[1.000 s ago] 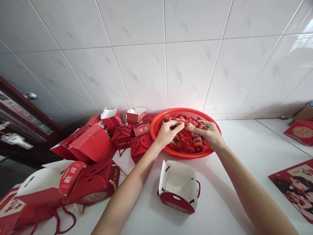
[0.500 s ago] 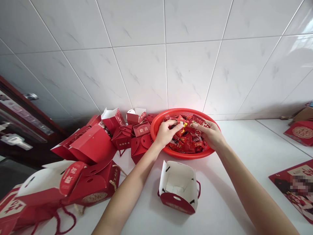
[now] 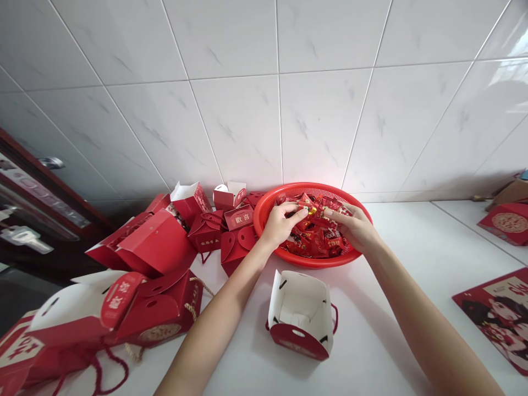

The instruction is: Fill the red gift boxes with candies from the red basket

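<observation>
Over the red plastic basket (image 3: 264, 228), both hands are among red-wrapped candies (image 3: 317, 242). My left hand (image 3: 281, 221) is closed in a pinch on a wrapped candy (image 3: 312, 210) with a gold shine, its fingertips at the middle of the pile. Close on its right, my right hand (image 3: 358, 226) pinches at the same cluster of wrappers with thumb and fingers; its fingers partly hide what it grips. Nearer to me stands an open red gift box (image 3: 300, 344) with a white inside and a dark red cord handle. No candy shows inside it.
Several red gift boxes (image 3: 157, 242), some open, crowd the left side of the white counter (image 3: 396, 308). A red printed card or flat box (image 3: 499, 313) lies at the right, with another red box (image 3: 506, 224) behind it. A tiled wall (image 3: 317, 121) rises behind the basket.
My right fingertips have shifted slightly left, closer to my left hand, and the wrappers between the hands have moved a little. The gift box has stayed in place.
</observation>
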`<state>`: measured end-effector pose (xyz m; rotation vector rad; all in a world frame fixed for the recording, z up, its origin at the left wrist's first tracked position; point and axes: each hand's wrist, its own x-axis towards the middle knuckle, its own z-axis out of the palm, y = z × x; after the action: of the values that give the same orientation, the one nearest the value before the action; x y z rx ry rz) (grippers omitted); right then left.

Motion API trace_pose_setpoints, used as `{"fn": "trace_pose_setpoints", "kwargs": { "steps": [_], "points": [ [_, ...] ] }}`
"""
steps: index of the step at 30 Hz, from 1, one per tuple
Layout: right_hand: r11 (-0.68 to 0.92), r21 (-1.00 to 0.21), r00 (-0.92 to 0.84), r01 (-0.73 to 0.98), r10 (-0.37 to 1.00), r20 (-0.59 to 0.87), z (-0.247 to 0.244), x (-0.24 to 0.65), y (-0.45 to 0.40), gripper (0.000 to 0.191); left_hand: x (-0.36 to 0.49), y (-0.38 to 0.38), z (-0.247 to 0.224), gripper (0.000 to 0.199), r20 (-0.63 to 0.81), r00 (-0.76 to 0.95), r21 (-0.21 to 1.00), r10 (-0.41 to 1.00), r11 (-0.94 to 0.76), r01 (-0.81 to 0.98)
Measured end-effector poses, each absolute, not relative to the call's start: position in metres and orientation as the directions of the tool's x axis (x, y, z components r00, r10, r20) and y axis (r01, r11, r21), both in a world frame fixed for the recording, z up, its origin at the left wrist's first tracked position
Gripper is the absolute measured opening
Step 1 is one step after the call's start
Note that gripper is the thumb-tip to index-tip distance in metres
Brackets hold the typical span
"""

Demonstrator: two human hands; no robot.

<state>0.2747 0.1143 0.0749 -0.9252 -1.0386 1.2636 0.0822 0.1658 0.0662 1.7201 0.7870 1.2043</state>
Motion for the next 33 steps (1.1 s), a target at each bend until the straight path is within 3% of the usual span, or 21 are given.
{"fn": "trace_pose_setpoints", "kwargs": {
  "steps": [6, 14, 33],
  "points": [
    [0.119, -0.928, 0.105, -0.352, 0.991, 0.088, 0.073, 0.275, 0.116, 0.039, 0.082, 0.164, 0.067, 0.027, 0.246, 0.253, 0.967, 0.936, -0.218, -0.133],
    [0.093, -0.952, 0.044, -0.292, 0.995, 0.084, 0.076, 0.274, 0.113, 0.040, 0.081, 0.166, 0.072, 0.037, 0.195, 0.275, 0.948, 0.942, -0.108, -0.300],
    [0.152, -0.945, 0.173, -0.290, 0.979, 0.104, 0.064, 0.277, 0.119, 0.037, 0.080, 0.160, 0.078, 0.029, 0.064, 0.358, 0.980, 0.931, 0.009, -0.198]
  ]
}}
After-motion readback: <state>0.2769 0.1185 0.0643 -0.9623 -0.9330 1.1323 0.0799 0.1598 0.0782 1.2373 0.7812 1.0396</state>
